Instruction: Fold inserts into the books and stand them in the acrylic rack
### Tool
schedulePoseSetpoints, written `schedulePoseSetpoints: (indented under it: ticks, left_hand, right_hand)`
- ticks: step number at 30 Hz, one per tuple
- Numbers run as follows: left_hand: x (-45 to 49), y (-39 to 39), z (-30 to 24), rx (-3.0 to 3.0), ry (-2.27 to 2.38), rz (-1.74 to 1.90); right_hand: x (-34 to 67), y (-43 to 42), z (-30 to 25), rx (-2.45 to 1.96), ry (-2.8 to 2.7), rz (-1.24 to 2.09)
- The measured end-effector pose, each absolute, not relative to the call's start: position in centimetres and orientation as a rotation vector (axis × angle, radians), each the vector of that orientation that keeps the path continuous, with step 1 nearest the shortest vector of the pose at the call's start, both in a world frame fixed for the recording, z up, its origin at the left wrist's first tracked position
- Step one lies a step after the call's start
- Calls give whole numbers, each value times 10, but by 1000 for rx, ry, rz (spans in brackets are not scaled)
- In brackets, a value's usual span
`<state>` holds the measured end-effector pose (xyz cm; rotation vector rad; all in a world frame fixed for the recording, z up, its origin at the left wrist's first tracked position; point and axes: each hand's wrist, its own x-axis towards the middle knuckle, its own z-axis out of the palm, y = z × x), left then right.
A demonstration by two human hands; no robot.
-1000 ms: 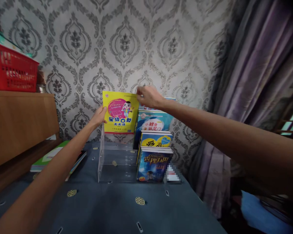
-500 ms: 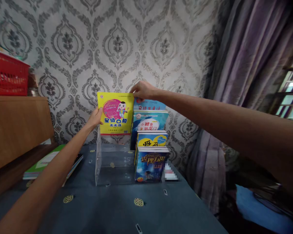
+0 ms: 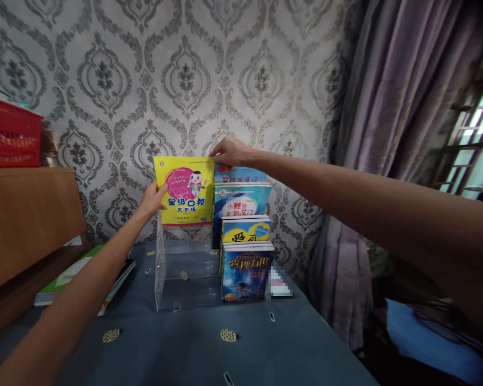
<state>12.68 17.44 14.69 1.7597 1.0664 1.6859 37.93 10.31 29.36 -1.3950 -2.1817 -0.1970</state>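
A yellow workbook (image 3: 185, 214) with a pink circle and a cartoon child stands upright at the back left of a clear acrylic book rack (image 3: 185, 292). My left hand (image 3: 152, 198) grips its left edge, thumb on the cover and the other fingers mostly hidden. At its top right corner, my right hand (image 3: 229, 150) pinches the edge from above. Beside it, the right half of the rack holds tiered books: a light blue book (image 3: 241, 175) at the back, a teal book (image 3: 241, 198), a yellow-and-blue book (image 3: 245, 230) and a dark blue book (image 3: 243, 276) in front.
The rack stands on a dark blue patterned cloth (image 3: 165, 348) against a wallpapered wall (image 3: 185, 75). Several books (image 3: 64, 276) lie flat under my left forearm. A wooden cabinet (image 3: 28, 214) carries a red basket (image 3: 12, 134) at left. Purple curtains (image 3: 398, 134) hang at right.
The view has shifted slightly, so the rack and books appear a little further left. Both hands keep their hold on the yellow workbook, which stays at the rack's back left.
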Motion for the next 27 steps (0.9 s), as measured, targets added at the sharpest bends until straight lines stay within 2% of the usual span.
schedulePoseSetpoints:
  ticks: [4, 11, 27]
  left_hand:
    - [129, 181, 148, 1740, 1118, 1745]
    - [130, 183, 146, 1736, 1082, 1776]
    - [116, 184, 150, 1977, 1233, 1790]
  right_hand:
    - [380, 105, 292, -1398, -2170, -418]
    - [386, 110, 289, -1382, -2155, -577]
    - [390, 100, 287, -1336, -2157, -503]
